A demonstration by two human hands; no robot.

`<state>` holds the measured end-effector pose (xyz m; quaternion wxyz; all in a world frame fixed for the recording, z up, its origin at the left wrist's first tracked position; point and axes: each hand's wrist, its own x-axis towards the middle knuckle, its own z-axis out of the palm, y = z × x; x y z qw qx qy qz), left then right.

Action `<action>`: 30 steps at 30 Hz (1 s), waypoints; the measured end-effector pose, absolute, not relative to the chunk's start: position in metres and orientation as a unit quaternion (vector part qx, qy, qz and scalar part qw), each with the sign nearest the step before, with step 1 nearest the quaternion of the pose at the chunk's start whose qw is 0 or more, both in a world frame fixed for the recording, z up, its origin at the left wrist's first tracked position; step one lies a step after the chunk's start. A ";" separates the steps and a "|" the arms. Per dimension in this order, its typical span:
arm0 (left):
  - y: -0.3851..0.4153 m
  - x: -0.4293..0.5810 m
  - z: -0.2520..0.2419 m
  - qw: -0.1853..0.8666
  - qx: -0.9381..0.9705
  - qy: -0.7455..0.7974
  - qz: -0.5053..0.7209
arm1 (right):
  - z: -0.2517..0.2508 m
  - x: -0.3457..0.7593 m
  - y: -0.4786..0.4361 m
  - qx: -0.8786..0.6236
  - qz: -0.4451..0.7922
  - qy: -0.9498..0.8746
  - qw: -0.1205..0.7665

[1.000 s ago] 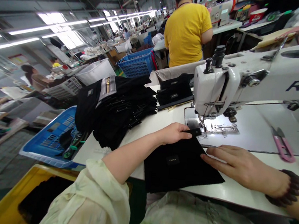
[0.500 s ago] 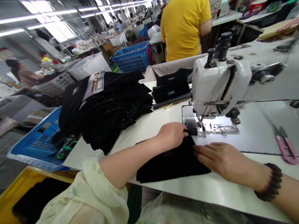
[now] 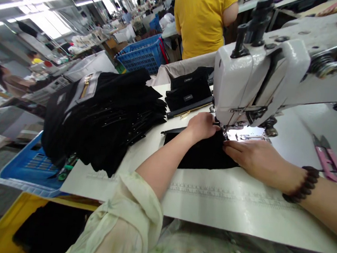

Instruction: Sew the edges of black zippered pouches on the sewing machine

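Black fabric piece (image 3: 201,155) lay on the table (image 3: 238,205) at the sewing machine (image 3: 251,71). The left hand (image 3: 201,126) curled, pinching its far edge; the right hand (image 3: 250,156) pressed flat on it. Limp, light cloth, probably best guided by its edges.

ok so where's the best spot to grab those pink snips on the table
Take the pink snips by the pink handle end, which lies nearest the front edge of the table, coming from the front right. The dark blades point away toward the sewing machine, and the tool lies flat, nothing touching it.
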<state>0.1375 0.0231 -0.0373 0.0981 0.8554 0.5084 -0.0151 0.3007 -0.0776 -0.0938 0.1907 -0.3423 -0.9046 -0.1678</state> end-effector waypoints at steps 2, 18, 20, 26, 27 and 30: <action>0.022 0.136 -0.040 0.107 0.867 0.487 0.000 | -0.094 0.303 -0.082 -0.342 -0.156 -0.907 0.190; 0.020 0.134 -0.049 0.100 0.880 0.462 0.046 | -0.094 0.304 -0.086 -0.337 -0.162 -0.895 0.241; 0.022 0.133 -0.048 0.116 0.891 0.438 0.034 | -0.095 0.307 -0.086 -0.335 -0.157 -0.898 0.236; 0.020 0.134 -0.050 0.105 0.893 0.436 0.041 | -0.095 0.303 -0.087 -0.325 -0.157 -0.903 0.235; 0.019 0.135 -0.052 0.097 0.891 0.441 0.045 | -0.095 0.302 -0.087 -0.328 -0.156 -0.902 0.233; 0.019 0.135 -0.051 0.087 0.888 0.449 0.038 | -0.097 0.302 -0.087 -0.339 -0.145 -0.902 0.224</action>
